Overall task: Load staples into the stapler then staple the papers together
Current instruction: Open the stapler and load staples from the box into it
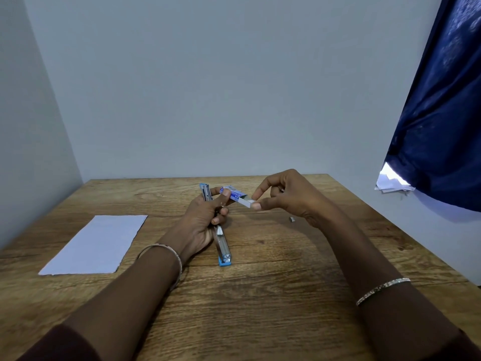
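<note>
Dark sleeves (59,345) nearest the camera, forearms reaching far across a wooden table (260,295), a bangle (382,290) on each wrist. Left hand (200,225) wrapped around an opened blue stapler (221,243), long axis running near to far, bare staple channel pointing toward the camera, blue tip resting on the wood. Same hand's thumb and forefinger also pinching a small blue staple box (233,195), open end facing right. Right hand (283,198) just right of the box, thumb and forefinger closed on a pale staple strip (247,201) drawn partway out. Channel lying near and left of that strip, so probably a short carry toward the camera next. Loose staple piece (291,218) on the table to the right. Papers (96,243) flat at left, well apart, not yet stapled.
</note>
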